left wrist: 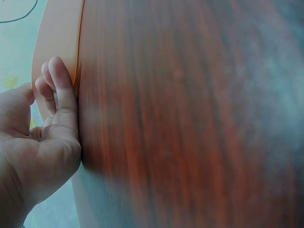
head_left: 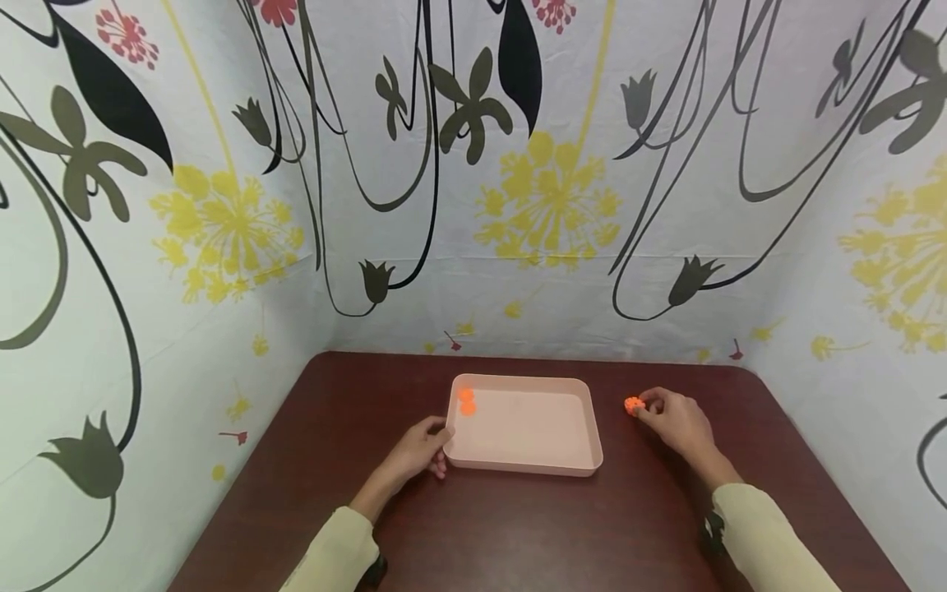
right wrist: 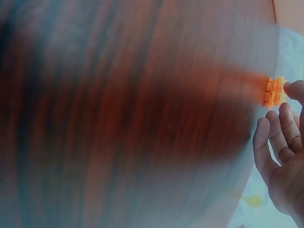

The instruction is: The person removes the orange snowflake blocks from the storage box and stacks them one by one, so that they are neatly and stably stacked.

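A shallow pale pink tray (head_left: 525, 423) lies on the table. Two small orange pieces (head_left: 467, 402), round and touching, sit in its upper left corner. My left hand (head_left: 416, 448) is at the tray's left edge, its thumb and fingers pinching the rim. In the left wrist view, the hand (left wrist: 42, 118) is against the tray's side wall (left wrist: 61, 28). To the right of the tray, my right hand (head_left: 679, 419) pinches a small orange knobbly piece (head_left: 634, 405) between thumb and fingertips. That orange piece (right wrist: 274, 92) shows toothed edges in the right wrist view, where the hand (right wrist: 287, 156) is partly cut off.
The dark reddish-brown wooden table (head_left: 533, 534) carries the tray. A white cloth (head_left: 459, 230) printed with flowers hangs behind it and along both sides, close to the table's edges.
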Motion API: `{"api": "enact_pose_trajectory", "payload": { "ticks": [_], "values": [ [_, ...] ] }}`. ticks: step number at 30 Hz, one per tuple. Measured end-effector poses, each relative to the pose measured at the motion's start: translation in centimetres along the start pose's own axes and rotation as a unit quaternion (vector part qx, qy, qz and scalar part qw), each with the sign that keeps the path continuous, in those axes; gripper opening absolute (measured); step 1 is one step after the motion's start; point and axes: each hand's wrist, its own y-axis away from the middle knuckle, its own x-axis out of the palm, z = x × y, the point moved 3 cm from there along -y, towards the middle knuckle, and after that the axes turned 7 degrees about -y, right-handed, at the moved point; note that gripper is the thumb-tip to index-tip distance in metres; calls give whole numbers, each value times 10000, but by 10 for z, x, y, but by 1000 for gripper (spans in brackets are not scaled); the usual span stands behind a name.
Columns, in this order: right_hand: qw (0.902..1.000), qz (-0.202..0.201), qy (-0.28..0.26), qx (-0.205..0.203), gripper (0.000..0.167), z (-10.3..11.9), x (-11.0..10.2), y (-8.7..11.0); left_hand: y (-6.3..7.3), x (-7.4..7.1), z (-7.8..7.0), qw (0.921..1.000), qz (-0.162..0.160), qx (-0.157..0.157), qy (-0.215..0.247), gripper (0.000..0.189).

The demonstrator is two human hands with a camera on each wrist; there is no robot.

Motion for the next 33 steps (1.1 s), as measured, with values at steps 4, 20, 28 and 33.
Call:
{"api": "enact_pose_trajectory", "payload": {
  "ticks": [4,20,28,33],
  "values": [
    [10000,-7,-4,-52,38,-1,1,1,0,1,0,10000,-5,42,-29,58],
    [9982,-389,-47,-452,59,26,9,2,3,0,0,9999,-76,-80,-84,59],
    [9876,-714,-886,-1077,67,68,27,1,0,0,1,10000,-63,54,-3,56],
    [9780,-684,-1427,-1360,75,98,40,8,1,0,2,10000,-35,30,-31,58]
  ]
}}
